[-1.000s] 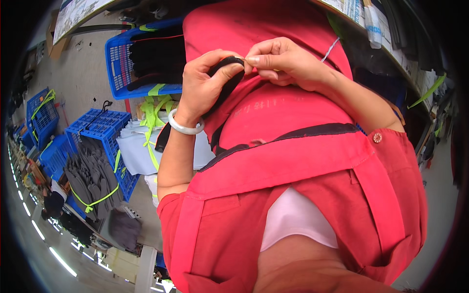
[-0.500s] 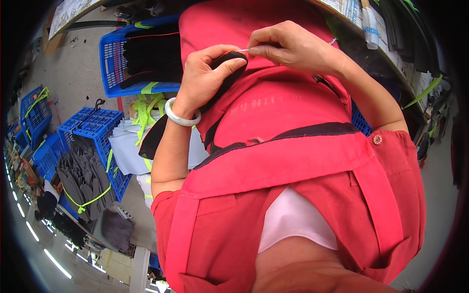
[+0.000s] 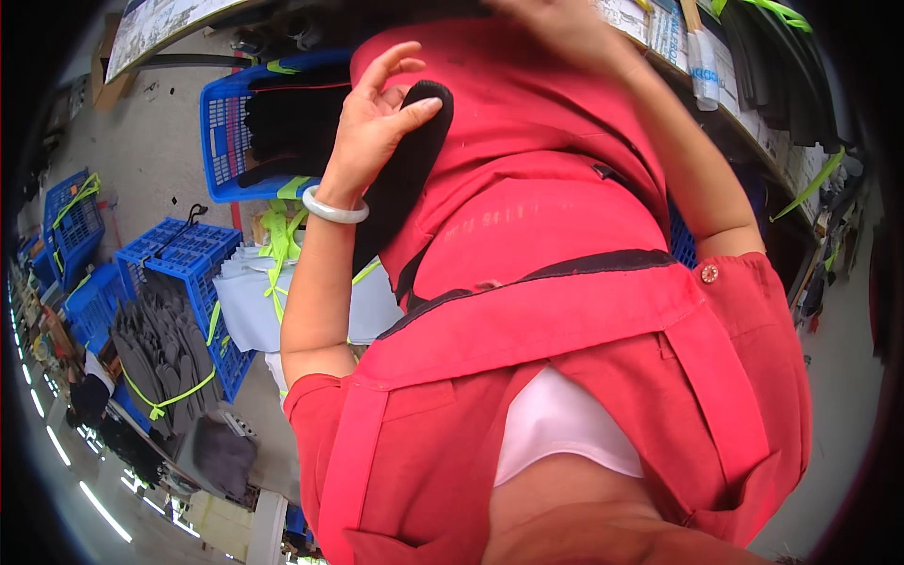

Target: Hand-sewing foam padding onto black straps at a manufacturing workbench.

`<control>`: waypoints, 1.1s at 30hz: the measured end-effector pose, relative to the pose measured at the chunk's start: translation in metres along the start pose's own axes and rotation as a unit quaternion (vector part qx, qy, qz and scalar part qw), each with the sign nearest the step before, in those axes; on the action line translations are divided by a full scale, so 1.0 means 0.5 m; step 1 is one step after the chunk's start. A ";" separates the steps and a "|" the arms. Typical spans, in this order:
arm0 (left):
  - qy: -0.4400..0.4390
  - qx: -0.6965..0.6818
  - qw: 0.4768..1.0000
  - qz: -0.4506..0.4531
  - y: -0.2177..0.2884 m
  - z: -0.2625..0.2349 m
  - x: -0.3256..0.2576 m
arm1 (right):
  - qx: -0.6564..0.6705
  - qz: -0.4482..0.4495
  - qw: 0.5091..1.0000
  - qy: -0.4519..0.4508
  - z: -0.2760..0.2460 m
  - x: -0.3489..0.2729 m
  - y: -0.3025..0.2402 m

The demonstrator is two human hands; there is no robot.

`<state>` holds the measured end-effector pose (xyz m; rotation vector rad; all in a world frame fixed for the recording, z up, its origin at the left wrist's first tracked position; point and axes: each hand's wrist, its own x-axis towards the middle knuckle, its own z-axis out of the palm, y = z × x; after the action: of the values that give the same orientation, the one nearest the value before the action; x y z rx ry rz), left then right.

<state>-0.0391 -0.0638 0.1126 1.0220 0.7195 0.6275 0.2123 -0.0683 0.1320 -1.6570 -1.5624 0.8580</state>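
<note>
My left hand (image 3: 367, 132), with a pale bangle (image 3: 334, 205) on the wrist, holds a long black fabric piece (image 3: 428, 137) with a rounded end. The thumb lies on that end, and the upper fingers are partly raised behind it. The lower part of the piece hangs down past my wrist beside the red apron (image 3: 527, 122) over my lap. My right hand (image 3: 560, 33) is up at the top edge, beyond my lap near the worktable. It is smeared by motion and its fingers are partly cut off, so I cannot see whether it holds anything.
A blue crate (image 3: 221, 141) with stacked black pieces stands left of my lap. Further left are another blue crate (image 3: 179, 245), a bundle of grey strips (image 3: 165, 348) and pale sheets (image 3: 250, 301) tied with lime tape. A worktable edge (image 3: 753, 141) runs along the upper right.
My right hand has moved up and away from the black piece, and the thin white thing at its fingertips no longer shows. My left hand has shifted slightly left, its upper fingers lifted.
</note>
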 end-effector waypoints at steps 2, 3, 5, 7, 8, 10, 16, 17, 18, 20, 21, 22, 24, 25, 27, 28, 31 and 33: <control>-0.002 -0.001 1.000 0.010 -0.001 0.000 0.015 | 0.048 -0.009 0.985 -0.168 0.074 -0.027 -0.052; -0.002 -0.005 1.000 0.019 -0.004 -0.005 0.023 | 0.070 0.064 0.962 -0.255 0.088 -0.039 -0.089; -0.076 0.082 0.987 -0.119 0.019 -0.033 0.019 | 0.012 -0.151 0.980 -0.131 0.082 0.022 0.008; -0.086 0.216 0.954 -0.188 0.019 -0.080 -0.036 | 0.094 0.043 0.988 -0.111 -0.008 0.084 -0.071; -0.093 0.232 0.942 -0.223 0.033 -0.086 -0.049 | -0.008 -0.060 0.998 -0.007 -0.055 0.115 -0.030; -0.056 0.188 0.939 -0.283 0.042 -0.112 -0.086 | 0.233 0.049 0.971 -0.032 -0.133 0.182 -0.014; 0.120 -0.066 0.983 -0.124 0.020 -0.161 -0.052 | 0.205 -0.014 0.977 -0.058 0.044 0.122 0.000; 0.158 -0.126 0.976 -0.078 0.013 -0.166 -0.040 | 0.171 -0.025 0.972 -0.156 0.110 0.066 -0.031; 0.170 -0.172 0.970 -0.038 0.002 -0.172 -0.016 | 0.207 0.029 0.955 -0.212 0.152 0.020 -0.051; 0.213 -0.196 0.957 0.014 -0.014 -0.157 0.017 | 0.223 0.154 0.892 -0.362 0.208 -0.031 -0.069; 0.224 -0.195 0.954 0.043 -0.021 -0.151 0.025 | 0.261 0.175 0.879 -0.359 0.227 -0.038 -0.066; 0.236 -0.178 0.954 0.053 -0.028 -0.147 0.023 | 0.283 0.194 0.872 -0.348 0.234 -0.041 -0.061; 0.237 -0.116 0.963 0.056 -0.051 -0.142 0.005 | 0.302 0.212 0.866 -0.338 0.238 -0.037 -0.050; 0.201 -0.092 0.975 0.009 -0.044 -0.121 -0.013 | 0.293 0.214 0.876 -0.317 0.232 -0.032 -0.045; 0.149 -0.063 0.986 -0.046 -0.064 -0.099 -0.043 | 0.280 0.213 0.887 -0.301 0.225 -0.029 -0.032; 0.152 -0.065 0.985 -0.042 -0.073 -0.099 -0.050 | 0.278 0.214 0.883 -0.312 0.227 -0.032 -0.023; 0.131 -0.103 0.983 -0.080 -0.086 -0.099 -0.062 | 0.259 0.203 0.883 -0.334 0.223 -0.029 -0.022; 0.174 -0.198 0.965 -0.009 -0.093 -0.097 -0.051 | 0.185 0.113 0.923 -0.317 0.215 -0.027 -0.032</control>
<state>-0.0867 -0.0755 0.0597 0.5390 0.8653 0.9067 0.1128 -0.0765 0.0873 -1.3593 -1.4803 1.8306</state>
